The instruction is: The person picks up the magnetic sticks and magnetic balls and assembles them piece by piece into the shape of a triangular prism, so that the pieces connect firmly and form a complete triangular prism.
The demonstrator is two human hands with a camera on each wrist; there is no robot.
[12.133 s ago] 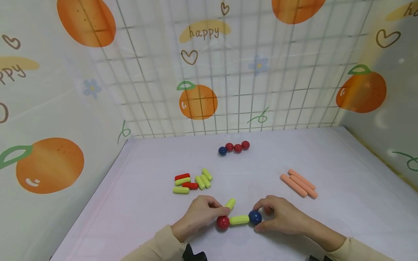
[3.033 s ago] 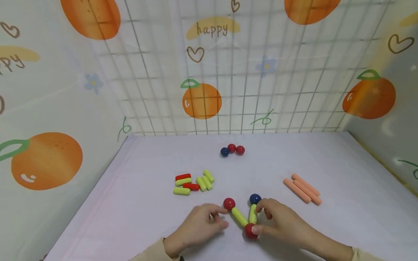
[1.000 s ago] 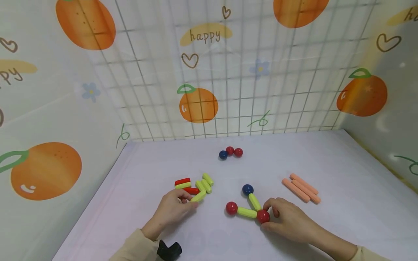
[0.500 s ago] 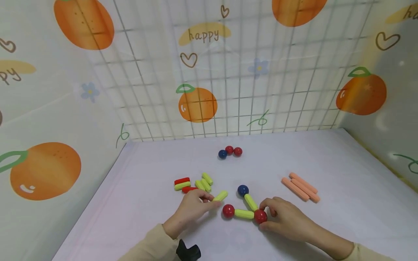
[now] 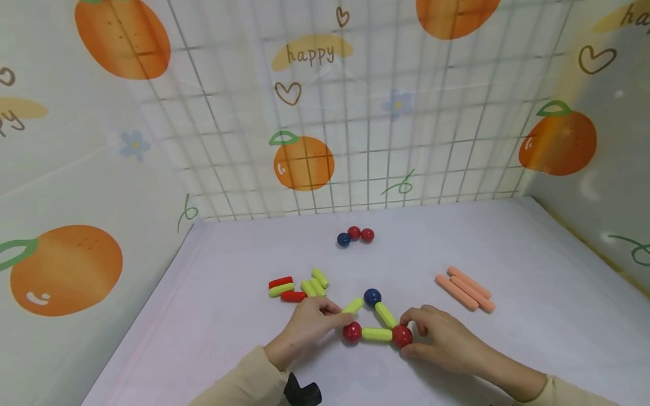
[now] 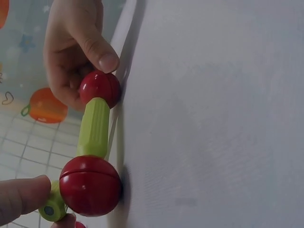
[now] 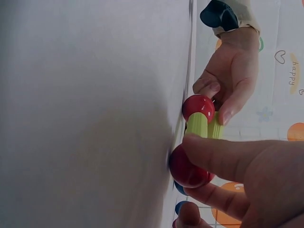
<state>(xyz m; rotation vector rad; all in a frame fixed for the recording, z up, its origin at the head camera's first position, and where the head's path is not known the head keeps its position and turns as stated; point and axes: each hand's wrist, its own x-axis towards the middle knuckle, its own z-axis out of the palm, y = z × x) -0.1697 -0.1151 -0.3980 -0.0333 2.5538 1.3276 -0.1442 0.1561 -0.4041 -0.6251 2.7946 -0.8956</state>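
My left hand [image 5: 312, 323] pinches a yellow-green magnetic rod [image 5: 353, 305] between thumb and fingers, its far end right by a blue ball [image 5: 372, 297]. Close to that thumb sits a red ball [image 6: 90, 185], joined by a second yellow-green rod [image 5: 377, 334] to another red ball [image 5: 402, 336]. My right hand [image 5: 442, 340] pinches this right-hand red ball between thumb and fingers. From it a third yellow-green rod [image 5: 386, 314] runs up to the blue ball, so the pieces outline a near triangle. In the right wrist view, the right thumb covers part of the held red ball [image 7: 190, 166].
Further back lie two red balls [image 5: 368, 235] and a blue ball [image 5: 343, 239]. Left of centre is a group of short red rods [image 5: 281, 282] and yellow-green rods [image 5: 320, 277]. Peach-coloured longer rods [image 5: 464, 288] lie at the right. A patterned curtain [image 5: 355, 124] stands behind the table.
The left hand has carried its yellow-green rod rightward from the pile to between the left red ball and the blue ball. The joined pieces have shifted slightly left; the right hand keeps its hold.
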